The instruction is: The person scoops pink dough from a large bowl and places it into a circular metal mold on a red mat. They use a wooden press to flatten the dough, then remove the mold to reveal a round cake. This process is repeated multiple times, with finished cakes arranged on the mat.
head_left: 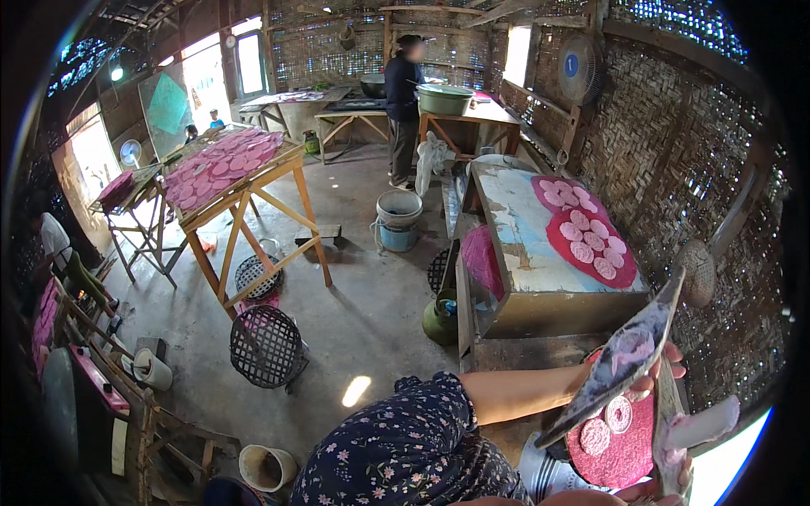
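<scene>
At the lower right I hold a wooden press with two long arms. One arm (pixel 591 384) has a round hollow smeared with pink dough. The other arm (pixel 666 401) bears a whitish cylinder (pixel 704 422) with pink dough at its base. My left hand (pixel 666 364) wraps its fingers round the press near the hollow. My right hand (pixel 654 491), partly cut off by the lower edge, grips the lower end of the cylinder's arm. Beneath the press lies a round pink-red mat (pixel 620 464) with a few pale pink dough rounds (pixel 595 436) on it.
Ahead, a battered box-shaped table (pixel 523 244) carries two round mats of pink discs. A wooden rack (pixel 219 169) of pink discs stands left. Black baskets (pixel 266 346), buckets (pixel 398 228) and a green gas cylinder (pixel 439 320) stand on the floor. Another person (pixel 403 110) stands at the back.
</scene>
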Action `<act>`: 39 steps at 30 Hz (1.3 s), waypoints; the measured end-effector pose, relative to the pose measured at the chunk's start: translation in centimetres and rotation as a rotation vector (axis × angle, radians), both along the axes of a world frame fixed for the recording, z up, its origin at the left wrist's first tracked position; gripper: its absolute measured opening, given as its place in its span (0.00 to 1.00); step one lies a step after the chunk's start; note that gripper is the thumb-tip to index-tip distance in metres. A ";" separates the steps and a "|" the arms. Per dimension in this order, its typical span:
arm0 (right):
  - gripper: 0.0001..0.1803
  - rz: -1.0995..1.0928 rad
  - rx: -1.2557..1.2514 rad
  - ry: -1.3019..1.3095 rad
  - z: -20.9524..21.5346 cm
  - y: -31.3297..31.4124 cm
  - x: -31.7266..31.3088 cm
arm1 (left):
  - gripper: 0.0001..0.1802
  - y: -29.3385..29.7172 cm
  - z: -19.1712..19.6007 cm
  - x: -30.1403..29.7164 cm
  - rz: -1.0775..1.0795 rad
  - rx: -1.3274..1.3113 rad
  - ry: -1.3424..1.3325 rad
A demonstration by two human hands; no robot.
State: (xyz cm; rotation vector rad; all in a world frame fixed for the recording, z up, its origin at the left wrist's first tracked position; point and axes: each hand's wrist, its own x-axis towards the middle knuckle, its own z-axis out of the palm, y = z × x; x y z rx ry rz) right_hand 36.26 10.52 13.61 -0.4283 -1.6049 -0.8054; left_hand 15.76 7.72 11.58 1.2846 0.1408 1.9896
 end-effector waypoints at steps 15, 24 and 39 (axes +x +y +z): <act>0.26 -0.361 -1.517 -0.416 -11.9 10.7 20.6 | 0.11 -6.4 -4.4 -7.6 0.606 -0.097 -0.353; 0.20 -0.561 -1.863 -0.758 -17.1 11.0 22.5 | 0.14 -6.8 -3.9 -11.6 0.184 -0.074 -0.412; 0.10 -0.741 -1.866 -0.750 -19.0 11.4 29.7 | 0.15 -5.2 -1.6 -12.1 0.619 -0.136 -0.312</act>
